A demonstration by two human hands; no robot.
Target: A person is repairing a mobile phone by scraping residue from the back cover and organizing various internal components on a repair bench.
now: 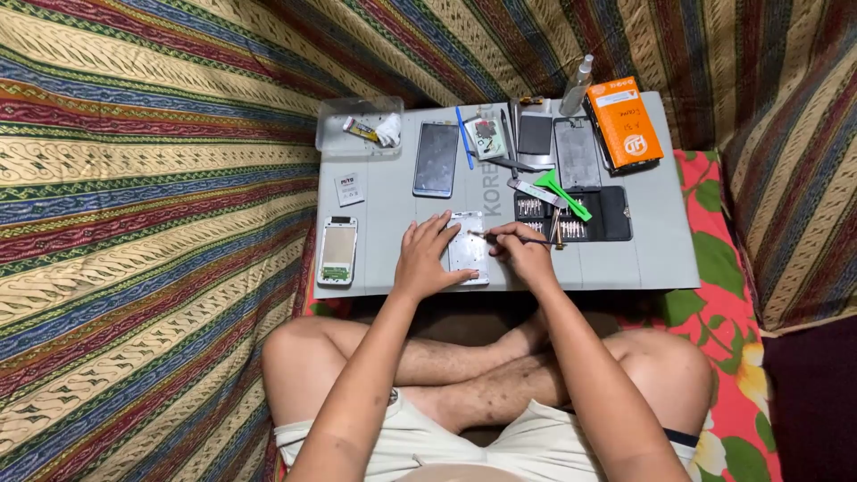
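An opened white phone point(468, 250) lies on a grey work mat point(643, 259) near its front edge. My left hand point(425, 259) rests flat on the phone's left side and holds it down. A thin dark screwdriver point(509, 237) is gripped in my right hand point(525, 253), its tip touching the upper part of the phone. I sit cross-legged behind the mat.
On the mat: a white phone frame point(338, 250) at left, a dark phone point(436, 159), a clear plastic tray point(360, 127), a black bit case point(571, 219), a green pry tool point(562, 193), an orange box point(627, 121), a spray bottle point(577, 86). Striped cloth surrounds it.
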